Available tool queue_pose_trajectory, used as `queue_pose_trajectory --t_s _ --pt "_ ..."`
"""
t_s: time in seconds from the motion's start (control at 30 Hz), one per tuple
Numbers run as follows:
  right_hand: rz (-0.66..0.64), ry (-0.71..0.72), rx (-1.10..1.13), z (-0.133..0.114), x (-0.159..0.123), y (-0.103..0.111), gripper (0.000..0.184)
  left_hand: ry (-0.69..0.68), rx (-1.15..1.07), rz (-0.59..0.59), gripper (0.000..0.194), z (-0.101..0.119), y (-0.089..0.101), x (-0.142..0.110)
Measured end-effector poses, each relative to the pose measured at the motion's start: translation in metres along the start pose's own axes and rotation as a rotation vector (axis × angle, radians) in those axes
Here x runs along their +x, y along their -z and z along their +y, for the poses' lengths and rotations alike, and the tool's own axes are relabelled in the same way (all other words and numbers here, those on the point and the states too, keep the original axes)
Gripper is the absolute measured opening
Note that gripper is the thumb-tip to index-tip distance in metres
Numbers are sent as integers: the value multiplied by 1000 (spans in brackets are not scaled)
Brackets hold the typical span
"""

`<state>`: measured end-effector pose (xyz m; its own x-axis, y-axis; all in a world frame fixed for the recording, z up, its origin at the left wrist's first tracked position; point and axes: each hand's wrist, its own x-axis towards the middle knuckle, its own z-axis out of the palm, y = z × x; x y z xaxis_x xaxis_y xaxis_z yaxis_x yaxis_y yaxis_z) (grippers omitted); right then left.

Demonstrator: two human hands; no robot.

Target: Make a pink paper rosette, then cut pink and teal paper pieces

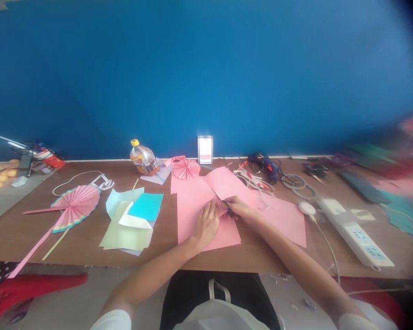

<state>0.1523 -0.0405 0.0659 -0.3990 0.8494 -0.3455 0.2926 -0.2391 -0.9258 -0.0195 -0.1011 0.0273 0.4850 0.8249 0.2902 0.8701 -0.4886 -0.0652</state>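
Several sheets of pink paper (192,201) lie spread on the brown table in front of me, some overlapping. My right hand (240,209) is closed around the handles of dark scissors (219,197). The blades point away and to the left, over a pink sheet between my hands. My left hand (208,222) is on that sheet, just left of the scissors, its fingers bunched on the paper; the thumb is hard to make out. A pleated pink paper fan (186,169) lies behind the sheets.
To the left are a pink pleated fan (76,204) with strips and sheets of pale green paper (124,229) with a blue piece (146,207). A bottle (143,159) stands behind. On the right are cables (253,179), a glue gun (271,168) and a power strip (356,233).
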Motion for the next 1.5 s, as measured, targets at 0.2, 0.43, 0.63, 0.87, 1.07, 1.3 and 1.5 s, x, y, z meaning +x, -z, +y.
queue_pose_trajectory --t_s 0.2,0.43,0.63,0.87,1.07,1.3,1.5 --pt "39 -22 -13 -3 -2 -4 39 3 -15 -7 49 3 1 1" --pt "43 8 -32 -7 -7 -3 36 16 -36 2 50 2 1 1" --pt "43 -1 -33 -2 -4 -2 37 5 -56 -7 51 0 0 0" --pt "47 19 3 -2 -4 -3 39 15 -64 7 50 -1 -1 0" --pt "67 6 0 -3 -5 -3 37 9 -91 -14 52 -1 0 0" --pt "65 -19 -1 -4 -5 -3 36 27 -101 -26 51 0 3 1" --pt "49 -2 1 -4 -6 -3 36 26 -91 -45 51 1 8 2"
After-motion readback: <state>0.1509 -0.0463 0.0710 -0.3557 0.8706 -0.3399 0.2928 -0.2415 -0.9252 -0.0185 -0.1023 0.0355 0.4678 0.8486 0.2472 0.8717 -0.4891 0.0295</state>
